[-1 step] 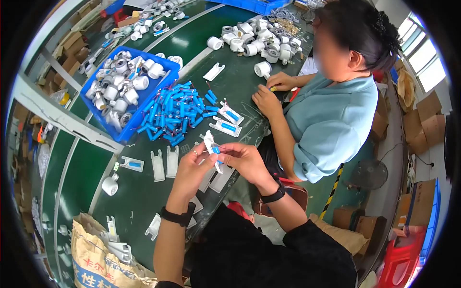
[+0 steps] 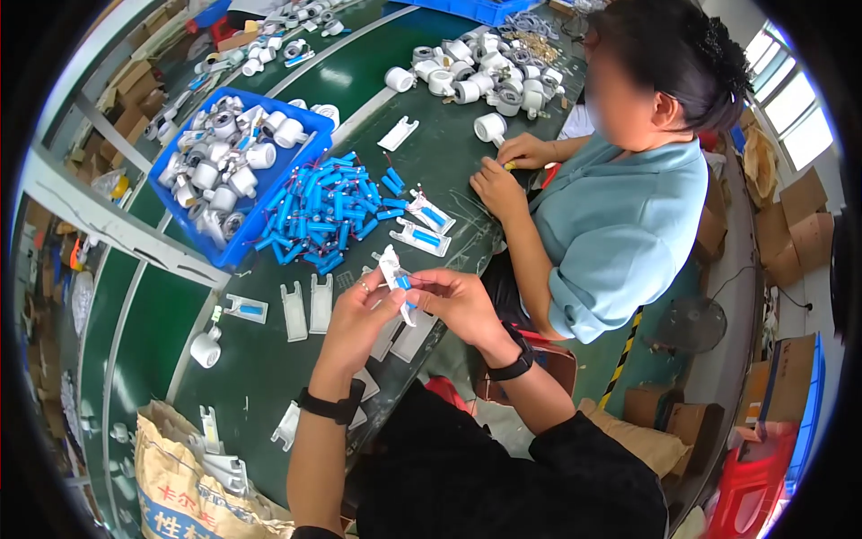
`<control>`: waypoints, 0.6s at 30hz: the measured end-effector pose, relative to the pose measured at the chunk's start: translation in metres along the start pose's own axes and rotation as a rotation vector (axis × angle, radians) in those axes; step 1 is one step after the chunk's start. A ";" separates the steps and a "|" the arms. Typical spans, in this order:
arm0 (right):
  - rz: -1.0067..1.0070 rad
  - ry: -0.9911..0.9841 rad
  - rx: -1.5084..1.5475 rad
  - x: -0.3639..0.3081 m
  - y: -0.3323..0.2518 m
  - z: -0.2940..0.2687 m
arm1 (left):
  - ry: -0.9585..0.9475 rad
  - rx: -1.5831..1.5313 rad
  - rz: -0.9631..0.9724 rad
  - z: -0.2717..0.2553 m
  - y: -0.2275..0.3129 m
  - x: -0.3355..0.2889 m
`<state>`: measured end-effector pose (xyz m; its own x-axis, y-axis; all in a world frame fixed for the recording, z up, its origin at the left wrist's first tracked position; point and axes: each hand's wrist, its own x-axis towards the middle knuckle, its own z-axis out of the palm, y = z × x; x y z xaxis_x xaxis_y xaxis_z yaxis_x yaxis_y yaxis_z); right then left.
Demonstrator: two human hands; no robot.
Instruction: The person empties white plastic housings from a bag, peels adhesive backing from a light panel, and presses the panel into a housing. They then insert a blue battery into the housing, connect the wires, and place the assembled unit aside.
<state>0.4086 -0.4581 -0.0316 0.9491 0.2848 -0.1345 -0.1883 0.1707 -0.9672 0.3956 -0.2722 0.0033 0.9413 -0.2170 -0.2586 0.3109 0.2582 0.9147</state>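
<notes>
Above the near part of the green table, a white plastic casing (image 2: 389, 266) is held up and tilted, with a blue battery cell (image 2: 403, 282) in it. My left hand (image 2: 357, 316) pinches the casing from the left, thumb against its lower part. From the right, my right hand (image 2: 456, 304) grips it too, thumb and fingers at the blue cell; the fingertips partly hide the cell. Just beyond lies a heap of blue battery cells (image 2: 328, 211) with thin wires. Beside the heap, a white casing (image 2: 419, 237) with a blue cell lies flat.
A blue bin (image 2: 256, 217) full of white round housings stands at the left. More housings (image 2: 485, 76) are piled at the far end. Flat white casings (image 2: 294, 312) lie nearby. A co-worker (image 2: 620, 225) sits at the right, hands at the table edge. A paper sack (image 2: 171, 463) stands lower left.
</notes>
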 end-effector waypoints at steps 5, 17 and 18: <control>-0.051 0.030 0.008 0.001 0.005 -0.006 | 0.017 -0.040 -0.083 0.004 -0.007 0.009; -0.171 0.020 -0.132 0.001 -0.020 -0.009 | 0.011 0.229 0.011 0.015 0.010 0.010; -0.174 0.025 -0.131 0.002 -0.020 -0.008 | -0.010 0.196 -0.020 0.016 0.012 0.010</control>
<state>0.4162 -0.4685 -0.0141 0.9706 0.2384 0.0330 0.0117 0.0906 -0.9958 0.4070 -0.2864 0.0168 0.9336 -0.2299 -0.2750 0.2968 0.0656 0.9527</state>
